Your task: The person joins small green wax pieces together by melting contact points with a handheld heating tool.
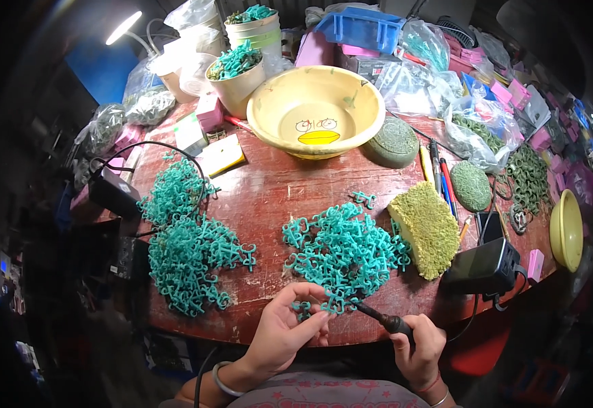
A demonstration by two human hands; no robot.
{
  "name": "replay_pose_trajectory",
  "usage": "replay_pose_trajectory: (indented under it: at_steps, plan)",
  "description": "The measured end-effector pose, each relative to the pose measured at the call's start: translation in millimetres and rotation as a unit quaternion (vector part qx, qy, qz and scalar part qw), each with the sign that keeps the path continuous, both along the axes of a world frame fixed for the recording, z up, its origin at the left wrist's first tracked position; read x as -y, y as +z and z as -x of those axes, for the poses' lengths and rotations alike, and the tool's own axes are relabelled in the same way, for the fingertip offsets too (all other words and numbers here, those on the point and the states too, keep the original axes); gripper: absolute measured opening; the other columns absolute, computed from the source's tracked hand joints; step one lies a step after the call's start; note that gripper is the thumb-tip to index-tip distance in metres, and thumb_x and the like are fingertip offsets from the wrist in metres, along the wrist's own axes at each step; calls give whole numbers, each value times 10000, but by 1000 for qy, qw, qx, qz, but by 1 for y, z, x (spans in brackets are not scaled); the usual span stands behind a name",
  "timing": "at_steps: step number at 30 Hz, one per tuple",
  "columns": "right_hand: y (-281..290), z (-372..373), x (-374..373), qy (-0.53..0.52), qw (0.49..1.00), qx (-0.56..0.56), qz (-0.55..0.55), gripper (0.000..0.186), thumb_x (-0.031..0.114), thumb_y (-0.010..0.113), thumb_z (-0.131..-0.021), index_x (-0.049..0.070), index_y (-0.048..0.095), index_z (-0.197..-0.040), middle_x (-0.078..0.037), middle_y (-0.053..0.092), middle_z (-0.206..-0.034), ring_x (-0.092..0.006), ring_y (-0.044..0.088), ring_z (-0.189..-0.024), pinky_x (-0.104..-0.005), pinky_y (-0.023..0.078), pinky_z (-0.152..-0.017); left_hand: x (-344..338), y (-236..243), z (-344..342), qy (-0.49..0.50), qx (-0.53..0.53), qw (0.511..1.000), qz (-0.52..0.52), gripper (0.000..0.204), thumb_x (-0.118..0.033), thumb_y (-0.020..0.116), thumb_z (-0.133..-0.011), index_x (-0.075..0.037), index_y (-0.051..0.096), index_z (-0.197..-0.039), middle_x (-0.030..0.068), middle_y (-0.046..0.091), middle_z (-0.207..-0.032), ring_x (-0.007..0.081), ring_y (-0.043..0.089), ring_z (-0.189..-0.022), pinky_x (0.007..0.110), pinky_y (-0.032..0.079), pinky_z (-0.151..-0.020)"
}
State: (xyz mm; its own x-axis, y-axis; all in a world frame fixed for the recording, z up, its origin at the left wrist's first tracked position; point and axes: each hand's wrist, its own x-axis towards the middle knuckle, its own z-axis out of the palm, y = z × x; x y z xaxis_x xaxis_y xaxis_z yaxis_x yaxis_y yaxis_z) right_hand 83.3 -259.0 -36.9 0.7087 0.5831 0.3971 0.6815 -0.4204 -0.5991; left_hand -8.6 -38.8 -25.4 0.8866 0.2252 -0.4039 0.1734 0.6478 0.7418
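My left hand [288, 333] is at the table's near edge, thumb and fingers pinched together on a small teal branched piece [337, 303]. Another bit of teal shows between its curled fingers. My right hand [420, 350] grips the dark handle of a soldering iron [382, 318], whose tip points left at the piece by my left fingertips. Whether the tip touches it, I cannot tell. Just beyond both hands lies a heap of similar teal pieces [344, 251]. A second teal heap [191, 255] spreads over the left side of the red table [262, 197].
A yellow sponge block [427, 234] stands right of the near heap, beside a black power box [483, 268] with cables. Farther back are a cream basin [269, 109], a green stone [393, 143], pens [446, 183] and a tub of teal pieces [232, 88]. Plastic bags crowd the back right.
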Motion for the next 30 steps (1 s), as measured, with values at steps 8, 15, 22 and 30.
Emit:
replay_pose_trajectory:
  at_steps: [8, 15, 22, 30]
  plan:
    - [-4, 1, -3, 3, 1000, 1, 16, 308, 319, 715, -892, 42, 595, -832, -90, 524, -639, -278, 546, -507, -362, 405, -442, 0, -4, 1, -7, 10, 1000, -11, 354, 63, 607, -917, -12, 507, -1248, 65, 525, -1022, 105, 618, -787, 250, 580, -640]
    - [-5, 1, -3, 2, 1000, 16, 27, 319, 324, 712, -894, 37, 588, -834, -93, 518, -635, -278, 544, -505, -363, 403, -437, 0, -5, 1, -18, 25, 999, -31, 374, 77, 592, -918, -15, 509, -1271, 66, 533, -998, 103, 620, -752, 248, 581, -637]
    - [-5, 1, -4, -1, 999, 17, 36, 320, 322, 722, -885, 40, 580, -829, -89, 508, -628, -271, 536, -496, -364, 400, -432, 1, -4, 0, -12, 28, 999, -39, 372, 84, 591, -914, -14, 512, -1264, 63, 531, -990, 108, 624, -737, 246, 578, -632]
    - [-6, 2, -4, -2, 999, 21, 41, 321, 325, 731, -875, 49, 578, -823, -86, 497, -620, -267, 529, -489, -364, 394, -425, 1, -3, 1, -15, 24, 999, -37, 371, 91, 585, -909, -13, 514, -1258, 67, 531, -986, 108, 626, -721, 237, 574, -627]
